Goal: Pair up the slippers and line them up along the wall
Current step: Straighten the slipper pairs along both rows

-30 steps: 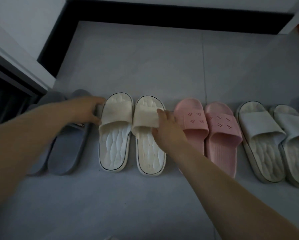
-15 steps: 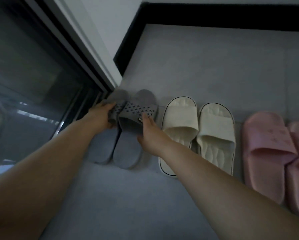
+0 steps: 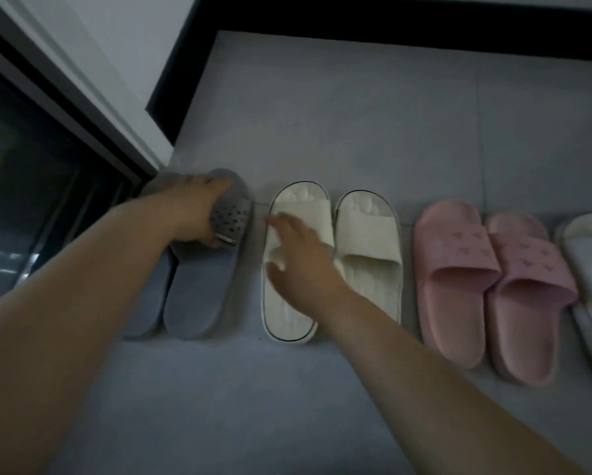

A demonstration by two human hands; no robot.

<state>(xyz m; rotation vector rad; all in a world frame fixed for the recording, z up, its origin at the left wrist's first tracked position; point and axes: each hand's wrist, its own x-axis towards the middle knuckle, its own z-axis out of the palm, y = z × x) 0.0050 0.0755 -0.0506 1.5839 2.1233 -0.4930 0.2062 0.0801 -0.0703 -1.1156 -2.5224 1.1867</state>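
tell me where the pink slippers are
In the head view the pink slippers sit right of centre, between the cream pair and the white slipper at the right edge.

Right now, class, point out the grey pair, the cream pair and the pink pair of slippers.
grey pair (image 3: 198, 296): head view, insole.
cream pair (image 3: 366, 234): head view, uncovered slipper's strap.
pink pair (image 3: 455, 245): head view, strap.

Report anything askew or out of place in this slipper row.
The grey pair stands out: its slippers crowd together and slant, heels leftward, unlike the straight cream pair beside it. The left hand grips its strap.
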